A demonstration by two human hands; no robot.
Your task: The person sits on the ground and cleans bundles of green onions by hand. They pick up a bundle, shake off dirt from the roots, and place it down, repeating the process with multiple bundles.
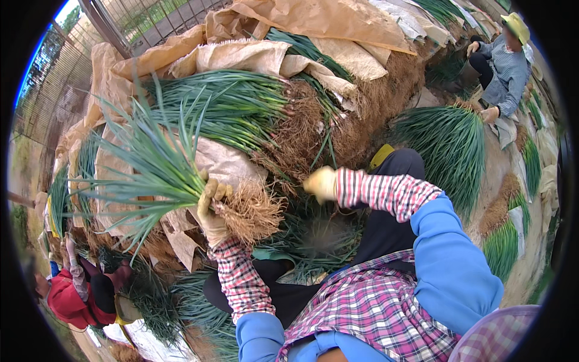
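Observation:
My left hand [211, 206], in a pale glove, grips a bunch of rooted green plants [169, 183] that look like spring onions. Long leaves fan out to the left, and a tangle of brown roots [251, 212] hangs out on the right. My right hand [322, 184], gloved and motion-blurred, is by the lower root edge of the pile; its fingers cannot be made out. In front of me lies a stack of similar plants [221, 102], leaves to the left and matted roots [296, 124] to the right. Loose leaves [325, 231] cover the ground below my hands.
Tan sheets [312, 20] drape over the stacks. At upper right, a person in a hat [506, 77] touches a large bundle [445, 145]. A person in red [74, 296] sits at lower left. A metal fence [158, 22] runs behind; more plants [500, 249] lie at right.

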